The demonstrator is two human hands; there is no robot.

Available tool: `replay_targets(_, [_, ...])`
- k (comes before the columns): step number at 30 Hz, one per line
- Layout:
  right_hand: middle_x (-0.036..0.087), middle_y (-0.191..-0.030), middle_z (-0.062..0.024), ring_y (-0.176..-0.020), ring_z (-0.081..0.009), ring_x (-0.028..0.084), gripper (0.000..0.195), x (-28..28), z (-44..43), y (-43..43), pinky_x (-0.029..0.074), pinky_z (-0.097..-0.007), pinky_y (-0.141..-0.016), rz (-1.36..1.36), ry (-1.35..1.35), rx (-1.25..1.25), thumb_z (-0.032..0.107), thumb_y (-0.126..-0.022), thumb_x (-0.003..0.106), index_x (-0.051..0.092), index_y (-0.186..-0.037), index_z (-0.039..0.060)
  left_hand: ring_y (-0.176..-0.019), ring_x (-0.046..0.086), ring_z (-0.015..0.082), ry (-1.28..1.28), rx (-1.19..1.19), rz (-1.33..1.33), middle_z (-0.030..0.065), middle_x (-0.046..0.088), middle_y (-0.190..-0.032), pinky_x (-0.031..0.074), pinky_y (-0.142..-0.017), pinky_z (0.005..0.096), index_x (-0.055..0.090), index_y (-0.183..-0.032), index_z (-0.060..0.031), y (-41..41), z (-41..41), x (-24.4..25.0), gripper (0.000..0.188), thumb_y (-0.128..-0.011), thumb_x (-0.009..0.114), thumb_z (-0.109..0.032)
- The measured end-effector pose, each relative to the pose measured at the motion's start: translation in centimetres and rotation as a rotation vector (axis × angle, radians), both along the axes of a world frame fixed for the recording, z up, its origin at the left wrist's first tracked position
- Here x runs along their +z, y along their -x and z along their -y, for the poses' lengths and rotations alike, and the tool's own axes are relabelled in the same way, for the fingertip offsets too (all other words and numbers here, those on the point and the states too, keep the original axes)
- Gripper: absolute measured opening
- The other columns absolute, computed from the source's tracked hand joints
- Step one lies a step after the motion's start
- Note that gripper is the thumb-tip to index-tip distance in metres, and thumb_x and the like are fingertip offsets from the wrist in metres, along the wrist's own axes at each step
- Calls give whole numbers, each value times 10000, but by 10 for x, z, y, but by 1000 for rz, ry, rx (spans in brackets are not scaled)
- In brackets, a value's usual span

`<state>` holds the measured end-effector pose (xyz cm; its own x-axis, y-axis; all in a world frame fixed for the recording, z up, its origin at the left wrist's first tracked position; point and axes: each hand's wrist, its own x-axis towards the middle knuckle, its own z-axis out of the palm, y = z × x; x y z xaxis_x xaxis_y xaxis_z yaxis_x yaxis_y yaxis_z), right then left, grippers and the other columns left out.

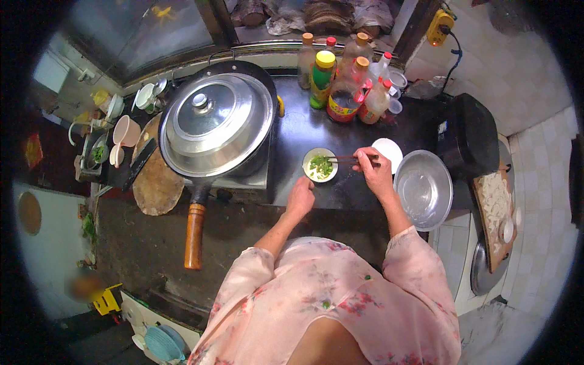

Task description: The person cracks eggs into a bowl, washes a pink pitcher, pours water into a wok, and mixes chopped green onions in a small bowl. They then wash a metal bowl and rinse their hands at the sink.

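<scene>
A small pale bowl (306, 165) on the dark countertop holds chopped green scallions (322, 167). My left hand (301, 196) is at the bowl's near-left rim, fingers curled, with thumb and forefinger gripping the edge. In my right hand (373, 172) is a pair of dark chopsticks (343, 159), held nearly level, their tips among the scallions. Just beyond the right hand lies a white round dish (388, 153), partly covered by it. A metal basin (424, 191) stands right of my right wrist.
Left, a lidded wok (219, 123) sits on the stove, its wooden handle (194, 237) jutting toward me. Several sauce bottles (342, 96) stand behind the bowl. A cleaver (140, 163) rests on a round chopping board (159, 187). Right are a black container (470, 134) and a noodle-covered board (495, 251).
</scene>
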<state>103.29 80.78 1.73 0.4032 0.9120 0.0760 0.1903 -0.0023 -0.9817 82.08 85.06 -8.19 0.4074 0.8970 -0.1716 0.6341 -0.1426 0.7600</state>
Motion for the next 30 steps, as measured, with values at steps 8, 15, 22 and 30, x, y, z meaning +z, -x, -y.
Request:
replay_targets(8, [644,-847,-80,-666,-157,646,204,8,3,1,517,-269,-610,158,79,71,174,-921,571,627,-959,-19,-1007,550,397,19,-9,5,216,589,-1022,438,-861,453,566,-922,-22,0,3,-3,223,-742,441,21])
replay_targets(15, [650,-807,-88,-666,-150,654,247,3,2,17,542,-272,-590,-144,132,50,193,-927,557,624,-907,-43,-961,550,385,-31,-13,19,197,574,-965,438,-807,469,538,-865,-2,-1,3,-8,140,-757,453,28])
replay_targets(22, [652,-844,-86,-690,-149,659,220,-22,1,15,545,-255,-597,-65,54,78,179,-951,543,625,-952,-25,-950,555,382,-39,-3,33,192,576,-976,442,-804,466,538,-858,-4,-1,3,-3,134,-756,457,30])
replay_targets(30, [622,-853,-62,-718,-127,628,192,-10,2,11,519,-247,-635,332,-74,221,153,-938,558,631,-942,-24,-941,554,402,-25,-7,25,199,576,-973,444,-794,473,536,-861,-16,-2,4,3,141,-757,451,27])
